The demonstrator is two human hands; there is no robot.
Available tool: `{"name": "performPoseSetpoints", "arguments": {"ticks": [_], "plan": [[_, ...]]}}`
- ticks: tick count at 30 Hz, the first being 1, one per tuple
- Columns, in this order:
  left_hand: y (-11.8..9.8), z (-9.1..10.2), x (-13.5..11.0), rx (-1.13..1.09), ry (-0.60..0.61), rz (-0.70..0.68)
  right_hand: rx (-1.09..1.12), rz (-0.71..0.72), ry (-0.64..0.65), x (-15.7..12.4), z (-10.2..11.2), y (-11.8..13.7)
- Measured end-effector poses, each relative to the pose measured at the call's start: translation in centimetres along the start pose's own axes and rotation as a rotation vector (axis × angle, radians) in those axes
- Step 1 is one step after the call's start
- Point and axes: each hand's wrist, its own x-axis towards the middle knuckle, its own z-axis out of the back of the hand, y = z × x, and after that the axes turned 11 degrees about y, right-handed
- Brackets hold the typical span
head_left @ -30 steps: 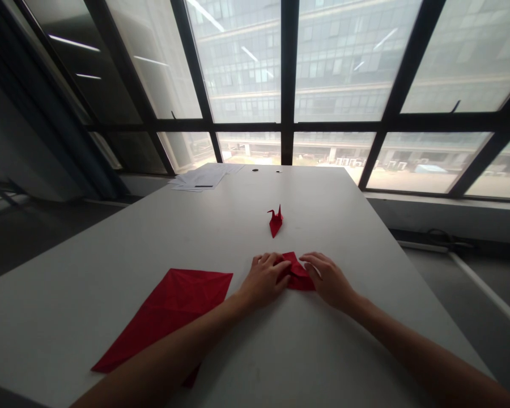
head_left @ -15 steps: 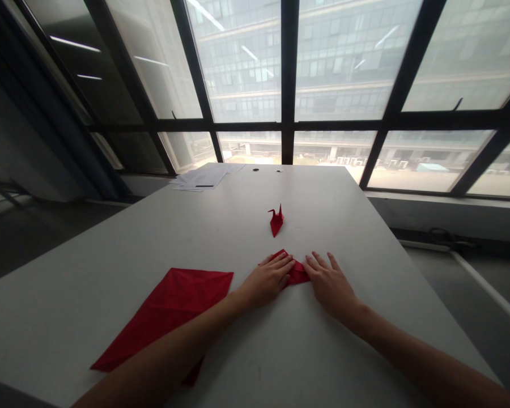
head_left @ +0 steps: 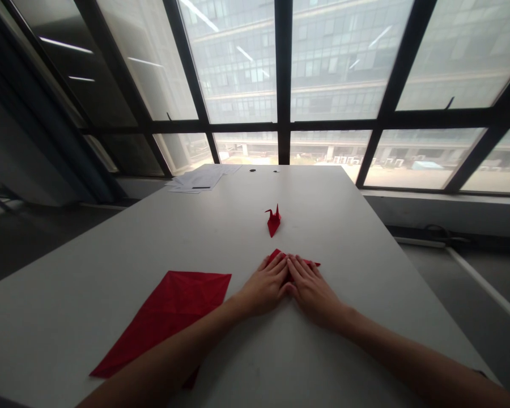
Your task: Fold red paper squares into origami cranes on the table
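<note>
A piece of folded red paper (head_left: 276, 253) lies flat on the white table, mostly covered by both hands. My left hand (head_left: 267, 286) rests on its left part with fingers stretched out. Pressed on its right part is my right hand (head_left: 309, 283), its fingers also extended, and the two hands touch near their fingertips and thumbs. A red corner sticks out to the right beyond my right fingers. Just past the hands stands a folded red paper crane (head_left: 274, 222). A larger red creased sheet (head_left: 170, 311) lies to the left, partly under my left forearm.
The white table (head_left: 221, 226) reaches toward the windows. At its far left corner are loose white papers (head_left: 199, 178) with a dark, thin object on them. A dark round spot (head_left: 252, 170) shows near the far edge. A blue curtain (head_left: 55, 124) hangs at left.
My right hand has slid left over the folded paper until it meets my left hand, uncovering the paper's right corner. The view has shifted slightly.
</note>
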Motion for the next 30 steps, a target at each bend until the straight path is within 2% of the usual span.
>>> {"name": "performPoseSetpoints", "arguments": {"ticks": [4, 9, 14, 17, 21, 25, 30], "plan": [[-0.1, 0.2, 0.0, 0.010, 0.027, 0.030, 0.020, -0.092, 0.058, 0.0, -0.5, -0.4], [-0.3, 0.2, 0.0, 0.001, 0.035, 0.062, -0.036, -0.295, 0.032, -0.3, -0.9, -1.8], [-0.1, 0.2, -0.1, -0.009, 0.042, 0.061, -0.081, -0.387, -0.036, -0.3, -0.8, -1.9], [0.0, -0.1, 0.0, -0.003, 0.031, 0.054, -0.072, -0.291, -0.092, 0.1, -0.6, -1.6], [0.1, -0.3, 0.1, -0.006, -0.002, 0.042, 0.003, -0.064, 0.004, 0.7, -0.4, -1.6], [0.3, 0.2, -0.5, -0.009, 0.030, 0.090, 0.016, -0.040, 0.069, 0.7, -0.3, -1.9], [1.4, 0.9, -2.1, -0.011, 0.125, 0.244, 0.005, -0.045, 0.092, 0.5, 0.0, -1.9]]}}
